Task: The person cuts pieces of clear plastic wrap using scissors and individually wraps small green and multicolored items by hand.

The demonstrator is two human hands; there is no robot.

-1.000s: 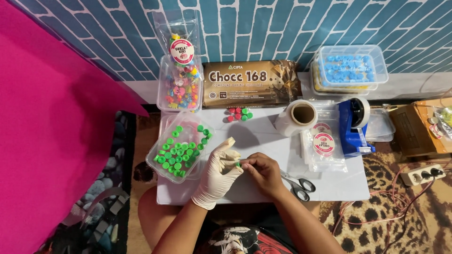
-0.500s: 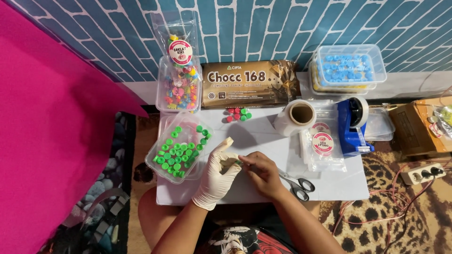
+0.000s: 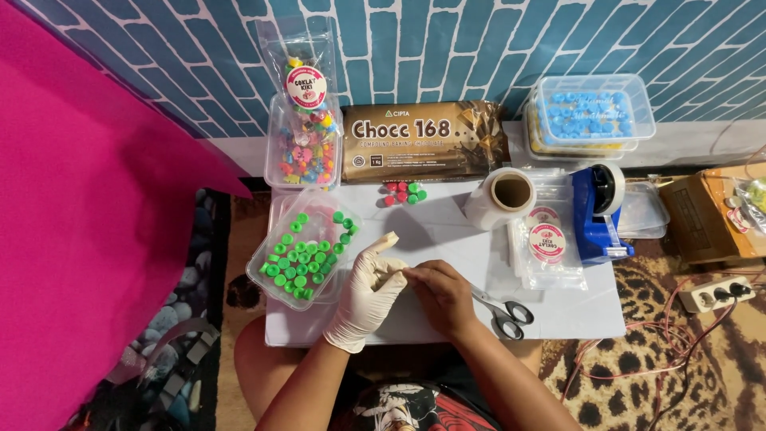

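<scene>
My left hand (image 3: 369, 291) wears a white glove and is half curled over the white table (image 3: 447, 239); one glove fingertip sticks up. My bare right hand (image 3: 439, 294) lies right beside it, its fingertips pressed together against the glove's palm. Whatever sits between the fingers is hidden. Just left of my gloved hand is a clear tray (image 3: 271, 281) with several small green pieces in it. Scissors (image 3: 503, 310) lie right of my right hand.
On the table are a few red and green pieces (image 3: 403, 193), a film roll (image 3: 503, 195), stickered clear bags (image 3: 546, 239) and a blue tape dispenser (image 3: 602, 211). Behind stand a box of colourful sweets (image 3: 303, 152), a brown chocolate pack (image 3: 423, 142) and a tub of blue pieces (image 3: 590, 112). Pink cloth (image 3: 80, 199) hangs left.
A small green piece seen between my fingers a second ago is no longer visible. My right fingertips have moved in against the gloved palm.
</scene>
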